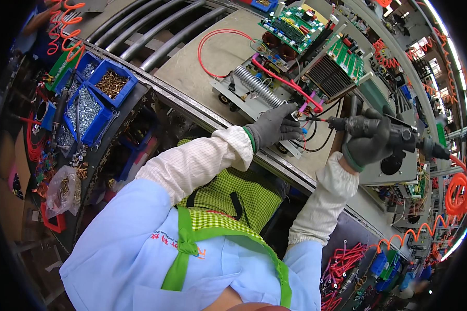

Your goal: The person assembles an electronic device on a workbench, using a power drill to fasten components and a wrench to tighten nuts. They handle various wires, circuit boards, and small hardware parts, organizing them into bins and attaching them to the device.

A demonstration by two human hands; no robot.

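My left hand (274,127), in a grey glove, rests on the front edge of an open metal chassis (254,98) and pinches a small terminal where red and black wires end. My right hand (371,142), also gloved, grips a dark pneumatic screwdriver (394,133) whose bit points left at that same spot by my left fingertips. The chassis carries a coiled silver resistor (254,84), a finned heat sink (329,78) and green circuit boards (290,26). A red wire (213,39) loops over the bench beside it.
Blue bins of screws (96,93) sit at my left on a side shelf. An orange coiled air hose (457,194) hangs at the right. Bundles of red wires (345,259) and more blue bins lie at lower right. Metal conveyor rails (150,31) run behind the bench.
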